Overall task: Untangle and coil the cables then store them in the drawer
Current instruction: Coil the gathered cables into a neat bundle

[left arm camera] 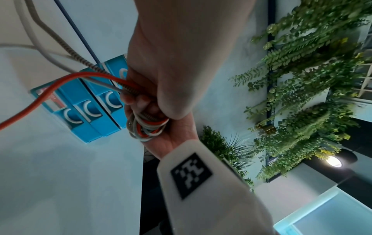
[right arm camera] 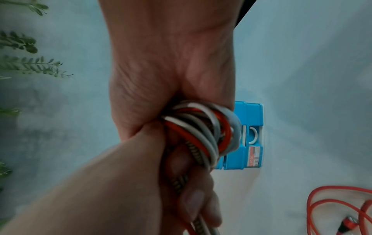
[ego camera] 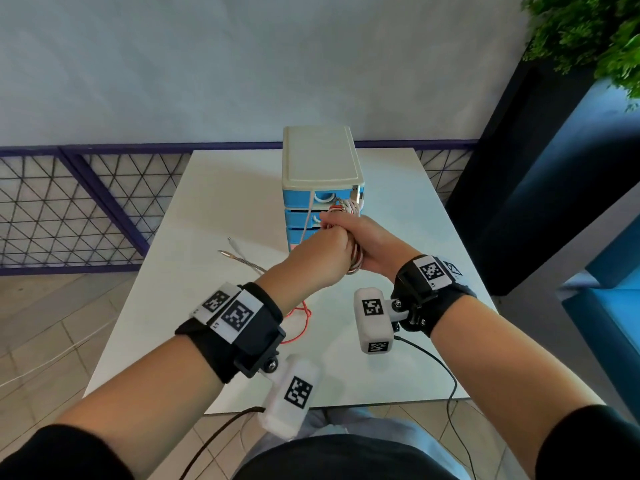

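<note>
- Right hand point(ego camera: 375, 245) was clamped round the coil point(right arm camera: 203, 135): red, white and braided cables wound together in one bundle, held up in the air in front of the drawer unit point(ego camera: 320, 174). Probably kept off the bench point(ego camera: 214, 216) so loops stayed free to wrap.
- Left hand point(ego camera: 323, 252) was pressed against the right, fingers point(left arm camera: 141, 101) curled round the strands feeding into the coil. It looked like the guiding hand, laying the next turn.
- Loose tails still ran out: red cable point(ego camera: 304, 318) looped on the bench below the wrists, braided cable point(ego camera: 242, 261) and a thin white cable point(ego camera: 239, 249) trailing left with plugs lying flat. So coiling wasn't finished, by my read.
- Drawers point(left arm camera: 90, 109) looked closed in the left wrist view; nothing stored yet.
- Hard to make out: the hands hid most of the coil in the head view, so turn count and any remaining tangle were unclear. A cable seemed to hang over the top drawer front, but I couldn't tell whether it was caught there. Red cable's full run was cut off behind the left arm.
</note>
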### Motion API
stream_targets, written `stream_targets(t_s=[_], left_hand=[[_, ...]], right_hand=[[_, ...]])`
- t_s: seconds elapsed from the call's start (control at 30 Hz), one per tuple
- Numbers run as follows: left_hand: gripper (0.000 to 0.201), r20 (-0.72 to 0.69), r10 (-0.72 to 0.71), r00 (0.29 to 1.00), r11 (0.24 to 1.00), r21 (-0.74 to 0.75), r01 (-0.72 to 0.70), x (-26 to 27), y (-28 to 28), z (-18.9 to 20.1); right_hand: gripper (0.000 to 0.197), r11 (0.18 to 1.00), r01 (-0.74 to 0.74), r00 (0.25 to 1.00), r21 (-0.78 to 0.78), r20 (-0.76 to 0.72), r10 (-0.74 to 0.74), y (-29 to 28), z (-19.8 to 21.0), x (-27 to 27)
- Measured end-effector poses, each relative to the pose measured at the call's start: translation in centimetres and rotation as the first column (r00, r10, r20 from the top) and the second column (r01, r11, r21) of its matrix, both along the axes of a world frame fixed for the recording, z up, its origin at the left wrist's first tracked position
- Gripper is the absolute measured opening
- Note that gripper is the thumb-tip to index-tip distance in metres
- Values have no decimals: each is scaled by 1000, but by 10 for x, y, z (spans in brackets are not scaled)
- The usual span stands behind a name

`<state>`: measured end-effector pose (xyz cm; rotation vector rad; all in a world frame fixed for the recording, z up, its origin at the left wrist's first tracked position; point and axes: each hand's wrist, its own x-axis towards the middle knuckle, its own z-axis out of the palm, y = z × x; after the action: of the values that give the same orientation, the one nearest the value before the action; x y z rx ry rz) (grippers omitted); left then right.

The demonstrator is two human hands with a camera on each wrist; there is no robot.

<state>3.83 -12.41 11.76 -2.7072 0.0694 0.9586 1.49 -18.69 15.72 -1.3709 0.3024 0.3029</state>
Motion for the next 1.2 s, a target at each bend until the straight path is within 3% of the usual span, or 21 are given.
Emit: stream_targets(t_s=[0.03,0.07,0.1,0.13,0.17,0.23,0.33,0.4,0.47,0.57,0.63,0.77,0.87,1.0,1.1,1.2], left_hand=[[40,190,62,980,976,-219,-20,-6,10,15],[37,203,80,976,865,-501,33,-3,31,24],[35,182,180,967,655,-755,20,-8,38,32],[34,288,27,957,578,-786,220,-9,30,33],[35,239,2,971,483,-850,209,-17,52,54],[36,211,72,975,460,-874,155,-24,54,66],[39,219,-16,976,554,-810,191,-26,50,61],[45,72,-94,993,563,-819,113,-26,58,55],[49,-40,-175,984,556,-829,65,-28,63,47],[42,22,-228,973,567,-810,151,-33,63,36],[43,66,-227,972,576,-795,189,-32,64,28],[42,103,-244,964,469,-858,210,-29,67,19],[39,52,-239,970,403,-903,148,-28,67,16],[41,-182,-276,944,325,-942,-87,-17,87,7],[42,-368,-223,903,278,-912,-303,-10,110,6],[45,-468,-194,862,227,-876,-425,-4,122,8]], right_hand=[[21,999,38,999,-19,8,-38,0,-2,2],[22,997,71,997,-36,19,-70,0,-3,2],[23,994,97,995,-53,32,-95,-1,-4,4],[24,990,122,992,-65,43,-120,-1,-5,5],[26,986,147,988,-77,56,-143,-3,-7,6],[25,974,197,979,-116,81,-188,-4,-8,7],[26,952,240,968,-189,117,-221,-6,-11,10],[23,935,316,946,-159,124,-299,-10,-15,12],[17,929,370,925,-4,95,-368,-14,-16,14],[23,887,299,939,351,54,-338,-14,-10,13],[28,833,266,945,485,39,-325,-9,-5,10],[32,795,326,928,511,-13,-372,0,-1,7],[34,792,337,922,509,-9,-387,2,2,7],[34,798,383,903,466,-7,-429,-9,5,8],[33,785,436,877,439,-10,-481,-26,6,8],[32,779,460,864,425,-14,-503,-34,4,7]])
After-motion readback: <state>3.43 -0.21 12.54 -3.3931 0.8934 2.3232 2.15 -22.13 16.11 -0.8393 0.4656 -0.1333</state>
